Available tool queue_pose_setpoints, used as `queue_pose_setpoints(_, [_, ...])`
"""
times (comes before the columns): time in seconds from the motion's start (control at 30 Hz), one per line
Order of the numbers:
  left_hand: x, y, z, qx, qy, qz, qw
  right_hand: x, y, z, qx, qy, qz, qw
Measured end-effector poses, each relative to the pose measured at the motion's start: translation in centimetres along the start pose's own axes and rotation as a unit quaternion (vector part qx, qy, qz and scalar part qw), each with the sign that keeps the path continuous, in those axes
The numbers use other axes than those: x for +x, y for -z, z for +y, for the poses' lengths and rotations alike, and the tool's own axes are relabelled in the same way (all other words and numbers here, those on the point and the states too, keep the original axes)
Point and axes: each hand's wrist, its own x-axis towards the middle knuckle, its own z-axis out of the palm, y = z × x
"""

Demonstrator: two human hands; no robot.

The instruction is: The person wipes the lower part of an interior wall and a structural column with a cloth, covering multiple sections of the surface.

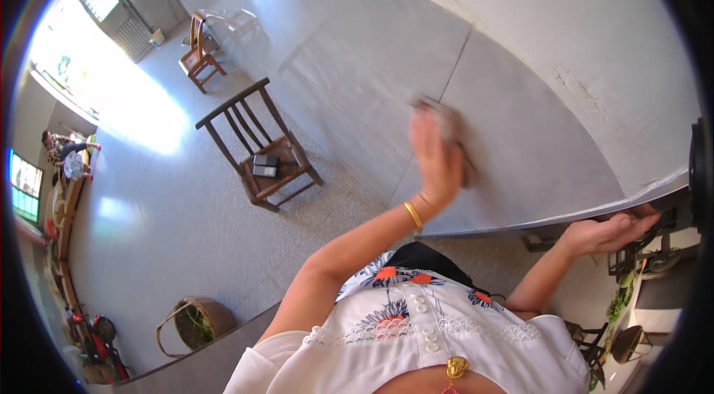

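Note:
My left hand (437,163), with a gold bangle at its wrist, presses a brownish-grey cloth (455,126) against the glossy grey lower part of the wall (357,44). Motion blurs both the cloth and the fingers on it. A dark vertical seam runs down the grey surface just beside the cloth. Off to the right, my right hand (606,235) is held palm up by the wall's end edge. Its fingers stretch out with nothing seen in them, though the tips fall into shadow.
A dark wooden chair (256,152) stands left of me near the wall, a small black box (265,165) on its seat. Farther back is another wooden chair (199,55). A woven basket (199,321) sits on the floor at lower left. Someone (68,152) bends over at far left.

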Motion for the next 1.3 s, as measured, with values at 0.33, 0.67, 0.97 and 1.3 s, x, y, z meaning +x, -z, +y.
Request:
queue_pose_setpoints(0.33, [1.6,3.0,-10.1,0.084,-0.363,-0.187,0.909,0.7,0.9,0.3,0.019,0.002,-0.017,1.000])
queue_pose_setpoints(0.67, [3.0,2.9,-21.9,0.089,0.093,0.022,0.991,0.8,0.2,-0.7,0.028,0.008,0.007,1.000])
queue_pose_setpoints(0.97, [-0.6,0.9,-27.3,-0.311,0.695,0.165,0.627,0.9,-0.2,-0.9,-0.050,0.036,-0.016,0.998])
queue_pose_setpoints(1.3, [-14.4,-4.2,-11.7,-0.321,0.791,0.082,0.514,1.3,0.2,-0.6,-0.022,0.012,0.009,1.000])
